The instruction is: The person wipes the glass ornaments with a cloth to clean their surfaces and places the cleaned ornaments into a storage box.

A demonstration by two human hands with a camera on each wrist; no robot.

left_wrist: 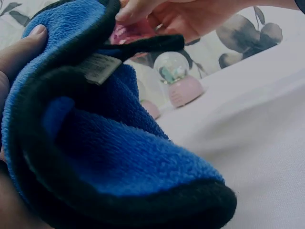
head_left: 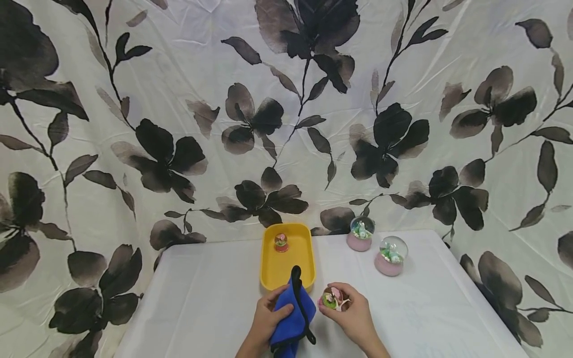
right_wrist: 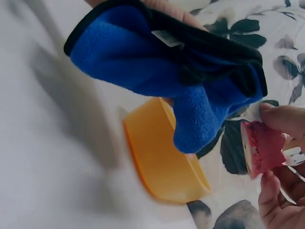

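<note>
- Thumb and fingertips of the right hand (head_left: pixel 355 314) clamp a small globe ornament (head_left: pixel 330 300), which sits just right of a blue cloth (head_left: pixel 286 328), a narrow gap between them.
- The left hand (head_left: pixel 267 314) pinches the folded cloth, its thumb on the near face.
- The ornament's rounded, glossy shape could let it slip if the fingertip hold loosens or turns, judging by how little of it they cover.
- The cloth's dangling loop (head_left: pixel 310 339) might snag the ornament should the hands close together.
- Both forearms reach in from the near edge, hands angled toward each other; the right fingers curl around the ornament.
- Just beyond, a yellow tray (head_left: pixel 264 263) carries another small globe (head_left: pixel 281 242) near its far end.
- Far right, two pink-based snow globes (head_left: pixel 359 241) (head_left: pixel 391 263) stand on the white table (head_left: pixel 429 298); a wide rightward sweep could topple them.
</note>
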